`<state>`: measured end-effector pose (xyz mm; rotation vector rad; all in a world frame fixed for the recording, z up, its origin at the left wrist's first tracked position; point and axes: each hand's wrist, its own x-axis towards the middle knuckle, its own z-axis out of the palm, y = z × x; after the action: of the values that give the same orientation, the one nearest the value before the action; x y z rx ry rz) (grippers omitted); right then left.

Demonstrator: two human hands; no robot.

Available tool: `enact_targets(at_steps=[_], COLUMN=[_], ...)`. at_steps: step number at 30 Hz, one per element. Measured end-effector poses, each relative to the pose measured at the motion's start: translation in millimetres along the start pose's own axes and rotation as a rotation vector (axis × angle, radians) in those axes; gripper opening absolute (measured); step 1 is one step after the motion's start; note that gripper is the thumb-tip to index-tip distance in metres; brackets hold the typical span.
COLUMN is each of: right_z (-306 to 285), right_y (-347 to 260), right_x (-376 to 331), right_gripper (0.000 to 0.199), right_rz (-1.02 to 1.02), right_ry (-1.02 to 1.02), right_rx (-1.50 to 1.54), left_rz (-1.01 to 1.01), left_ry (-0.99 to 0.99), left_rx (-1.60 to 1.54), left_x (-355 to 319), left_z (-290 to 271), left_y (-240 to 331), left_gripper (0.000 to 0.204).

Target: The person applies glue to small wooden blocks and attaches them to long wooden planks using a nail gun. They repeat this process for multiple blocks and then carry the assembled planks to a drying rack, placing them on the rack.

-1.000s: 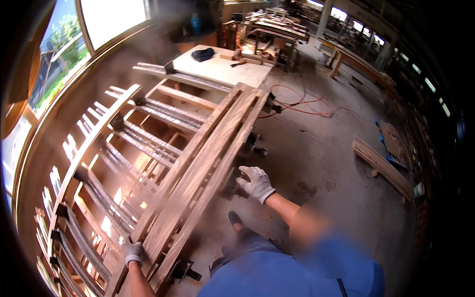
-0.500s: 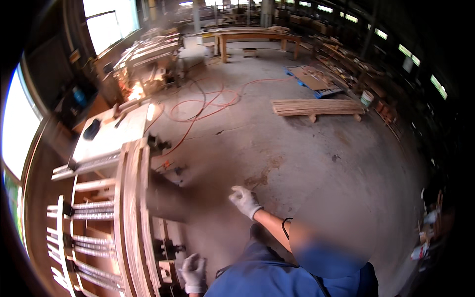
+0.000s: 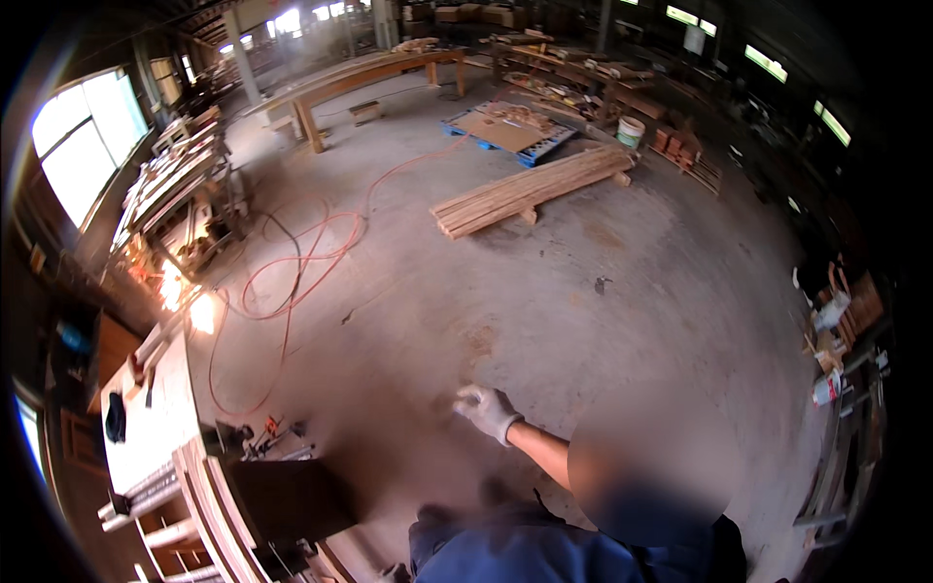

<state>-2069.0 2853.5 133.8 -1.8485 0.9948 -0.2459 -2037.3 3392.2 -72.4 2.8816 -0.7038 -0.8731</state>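
Note:
My right hand (image 3: 486, 410) wears a white work glove and hangs in the air over the bare concrete floor (image 3: 544, 291), fingers loosely curled with nothing in them. It touches nothing. My left hand is out of sight below the frame's lower edge. A wooden slatted frame (image 3: 199, 500) stands on edge at the lower left, an arm's length left of my right hand. My blue shirt (image 3: 544, 554) fills the bottom edge.
A white-topped workbench (image 3: 155, 428) with small tools sits at the left beside the frame. An orange cable (image 3: 292, 277) loops across the floor. Farther off lie a stack of planks (image 3: 530, 189), a blue pallet (image 3: 505, 131), a long wooden bench (image 3: 369, 73) and a white bucket (image 3: 630, 131). Cluttered shelving (image 3: 836, 360) lines the right.
The view has swung right, away from the slatted frame and toward the open floor. My left hand, earlier on the frame, has dropped out of view. My right hand stays free in the air.

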Motion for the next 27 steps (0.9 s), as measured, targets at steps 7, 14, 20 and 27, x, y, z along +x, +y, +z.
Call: enact_targets(at_steps=[7, 14, 20, 27], right_z=[34.8, 50.8, 57.8, 80.0], right_y=[49.3, 46.4, 60.8, 147.9], right_x=[59.8, 164.3, 224.0, 288.6], right_gripper=[0.046, 0.041, 0.039, 0.035], right_rz=[0.274, 0.332, 0.439, 0.641], right_ry=[-0.054, 0.141, 0.234, 0.272], right_rx=[0.04, -0.039, -0.151, 0.002], left_rz=[-0.154, 0.154, -0.211, -0.255], left_ry=[-0.164, -0.195, -0.522, -0.73], left_rx=[-0.314, -0.248, -1.045, -1.149], left_x=[127.8, 356.2, 591.8, 778.6], left_z=[-37.3, -166.2, -312.3, -346.0], left_y=[8.6, 0.2, 25.1, 104.2], left_gripper=[0.017, 0.015, 0.013, 0.018])
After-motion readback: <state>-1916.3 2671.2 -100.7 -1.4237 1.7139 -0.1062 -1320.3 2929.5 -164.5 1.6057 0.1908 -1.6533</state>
